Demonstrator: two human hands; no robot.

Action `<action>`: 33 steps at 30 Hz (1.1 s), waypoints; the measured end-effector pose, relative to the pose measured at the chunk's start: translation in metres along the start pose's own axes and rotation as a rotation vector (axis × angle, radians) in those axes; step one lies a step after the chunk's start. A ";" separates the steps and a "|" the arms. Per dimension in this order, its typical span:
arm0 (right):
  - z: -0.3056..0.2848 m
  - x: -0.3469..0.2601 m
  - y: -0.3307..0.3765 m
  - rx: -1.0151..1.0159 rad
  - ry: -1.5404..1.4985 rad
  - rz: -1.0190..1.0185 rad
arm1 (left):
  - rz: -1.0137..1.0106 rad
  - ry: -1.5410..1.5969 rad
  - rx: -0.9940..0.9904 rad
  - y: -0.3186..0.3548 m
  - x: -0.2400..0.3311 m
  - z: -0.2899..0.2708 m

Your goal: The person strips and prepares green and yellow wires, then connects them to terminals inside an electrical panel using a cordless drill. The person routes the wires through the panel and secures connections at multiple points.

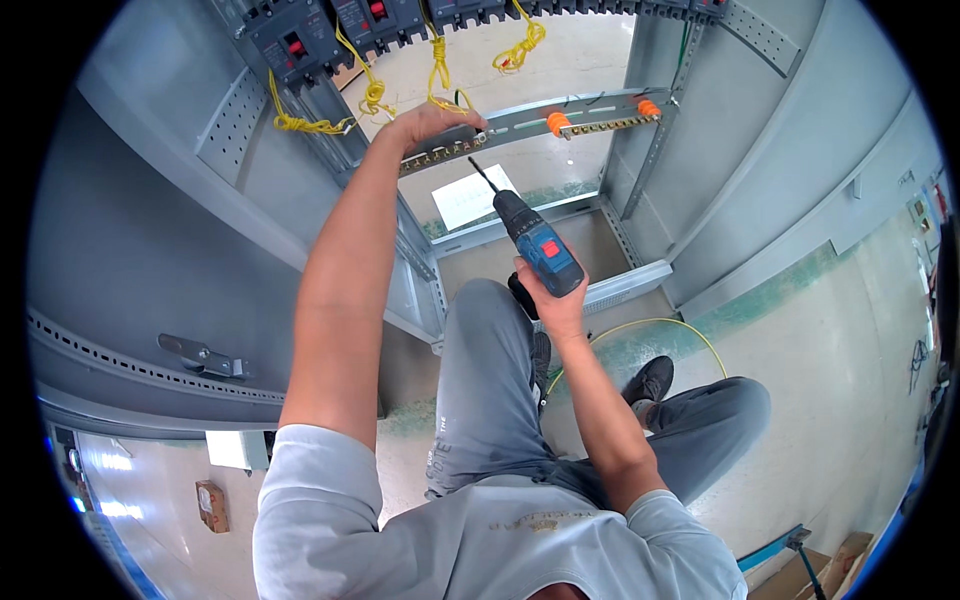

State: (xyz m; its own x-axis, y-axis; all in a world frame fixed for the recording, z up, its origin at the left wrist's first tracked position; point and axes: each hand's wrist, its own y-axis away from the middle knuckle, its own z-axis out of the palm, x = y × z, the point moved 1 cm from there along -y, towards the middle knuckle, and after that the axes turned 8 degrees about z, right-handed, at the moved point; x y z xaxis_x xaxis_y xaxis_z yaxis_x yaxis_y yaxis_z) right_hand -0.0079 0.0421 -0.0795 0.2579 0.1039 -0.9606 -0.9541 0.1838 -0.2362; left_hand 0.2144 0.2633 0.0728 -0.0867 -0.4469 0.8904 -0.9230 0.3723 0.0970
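My right hand [562, 308] is wrapped round the grip of a blue and black cordless drill [540, 245]. Its long thin bit points up and to the left, its tip just below a brass terminal bar [440, 154] lined with screws. At the right end of that bar is my left hand [430, 122], fingers curled over the grey crossrail [525, 116] and closed at the tips. Whatever sits between those fingertips is too small to make out. Farther right on the rail, a second brass bar [610, 125] is held between two orange insulators [557, 124].
Black circuit breakers [295, 45] with red switches line the top, and bundled yellow wires [438, 65] hang from them. Grey cabinet walls [740, 130] stand on both sides. A white sheet [475, 198] lies behind the rail. A yellow cable [690, 325] curves over the floor near my shoe.
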 end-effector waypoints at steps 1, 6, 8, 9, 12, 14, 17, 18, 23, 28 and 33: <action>0.004 0.002 -0.001 0.020 -0.015 -0.008 | 0.024 -0.031 -0.004 -0.001 0.001 -0.001; 0.010 0.008 -0.007 0.082 -0.007 -0.048 | 0.075 -0.089 -0.038 0.003 0.012 0.006; 0.011 0.011 -0.009 0.099 0.023 -0.079 | 0.038 -0.092 -0.044 0.000 0.006 0.004; 0.013 0.015 -0.011 0.090 -0.001 -0.069 | 0.019 -0.095 -0.045 -0.001 0.004 0.002; 0.018 0.022 -0.017 0.085 -0.041 -0.053 | 0.031 -0.094 -0.030 -0.001 0.003 0.002; 0.021 0.019 -0.018 0.100 -0.030 -0.061 | 0.049 -0.077 -0.046 -0.001 0.003 0.002; 0.026 0.016 -0.020 0.126 -0.009 -0.102 | 0.013 -0.010 -0.057 -0.002 0.003 0.001; 0.026 0.018 -0.020 0.126 -0.018 -0.101 | -0.009 0.019 -0.060 -0.003 0.003 0.001; 0.026 0.023 -0.017 0.110 -0.020 -0.121 | 0.018 -0.035 -0.082 -0.002 0.004 -0.001; 0.030 0.023 -0.017 0.149 -0.014 -0.145 | 0.025 0.006 -0.108 -0.004 -0.002 -0.003; 0.031 0.023 -0.016 0.155 -0.010 -0.157 | 0.046 0.004 -0.091 -0.004 -0.002 -0.002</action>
State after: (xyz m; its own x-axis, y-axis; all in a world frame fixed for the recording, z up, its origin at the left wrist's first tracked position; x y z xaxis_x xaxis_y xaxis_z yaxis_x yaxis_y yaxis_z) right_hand 0.0177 0.0714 -0.0929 0.4040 0.0718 -0.9119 -0.8674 0.3466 -0.3570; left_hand 0.2191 0.2641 0.0714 -0.1262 -0.4244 0.8966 -0.8803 0.4646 0.0960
